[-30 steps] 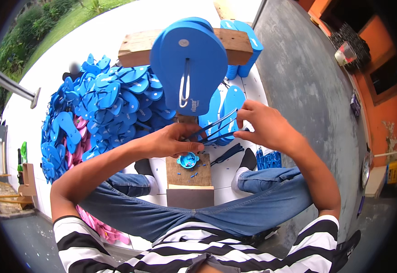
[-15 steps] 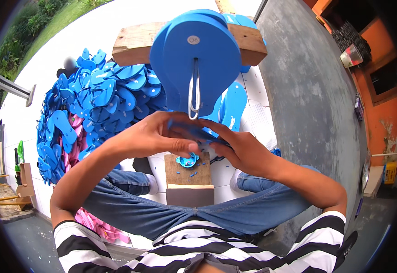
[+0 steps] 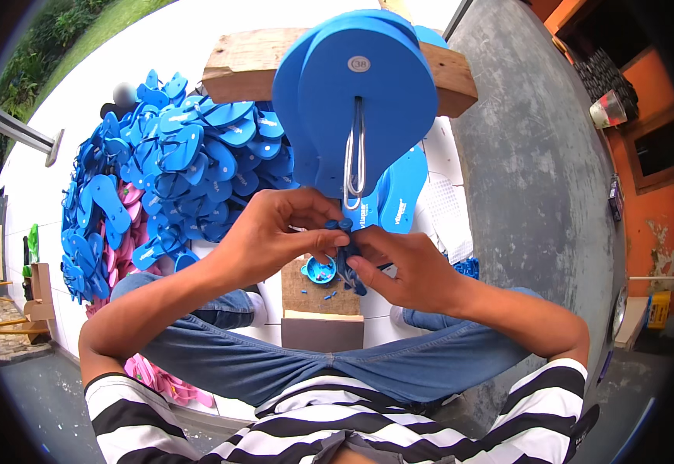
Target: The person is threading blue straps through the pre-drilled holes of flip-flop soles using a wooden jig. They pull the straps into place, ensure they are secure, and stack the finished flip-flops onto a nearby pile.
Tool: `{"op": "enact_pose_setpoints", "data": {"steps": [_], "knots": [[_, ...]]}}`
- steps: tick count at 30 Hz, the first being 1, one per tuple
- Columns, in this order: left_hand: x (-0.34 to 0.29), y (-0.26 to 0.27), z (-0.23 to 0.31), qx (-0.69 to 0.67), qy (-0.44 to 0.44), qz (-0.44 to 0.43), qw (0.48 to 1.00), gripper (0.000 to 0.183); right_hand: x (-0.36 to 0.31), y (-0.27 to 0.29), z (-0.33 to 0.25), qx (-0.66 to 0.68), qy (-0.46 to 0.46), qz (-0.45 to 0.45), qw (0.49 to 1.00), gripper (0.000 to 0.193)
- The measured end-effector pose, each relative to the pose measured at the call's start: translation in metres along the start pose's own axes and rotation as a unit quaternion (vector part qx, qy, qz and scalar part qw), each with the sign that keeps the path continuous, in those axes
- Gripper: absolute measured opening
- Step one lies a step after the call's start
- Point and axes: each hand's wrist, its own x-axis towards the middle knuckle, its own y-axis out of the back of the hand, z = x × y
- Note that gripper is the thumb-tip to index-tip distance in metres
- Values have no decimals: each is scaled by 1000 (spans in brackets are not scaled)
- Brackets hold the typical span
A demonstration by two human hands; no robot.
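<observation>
Just below a blue flip-flop sole [image 3: 313, 116], both of my hands grip a dark blue flip-flop strap [image 3: 344, 267]. My left hand [image 3: 275, 232] pinches its upper end, where rounded plugs show. Lower down, the bunched part sits in the fingers of my right hand [image 3: 402, 271]. The sole hangs with others against a wooden beam [image 3: 236, 73], heel downward. Out of a hole in it comes a looped metal wire [image 3: 354, 166], whose tip ends right above my fingers. Beneath my hands is a small blue cup [image 3: 323, 263] holding little bits.
The cup stands on a wooden block [image 3: 298, 301] between my legs, with blue scraps around it. At left lies a large heap of blue flip-flops [image 3: 182, 147] with pink ones [image 3: 126, 240]. More blue soles [image 3: 402, 189] and a paper sheet [image 3: 443, 205] lie behind my right hand.
The strap was blurred and stretched between my hands; it is now bunched and hangs down between them. My fingers have closed in on it. The whole view has shifted slightly.
</observation>
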Motion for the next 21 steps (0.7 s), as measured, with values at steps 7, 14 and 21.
{"op": "enact_pose_setpoints", "data": {"steps": [7, 14, 21], "knots": [[11, 13, -5, -31, -16, 7, 999, 30, 21, 9, 18, 266, 1, 49, 963, 24], [2, 8, -7, -230, 85, -56, 968, 32, 14, 23, 16, 696, -161, -145, 684, 25], [-19, 12, 28, -23, 129, -224, 966, 30, 9, 57, -17, 270, -191, -329, 885, 36]]}}
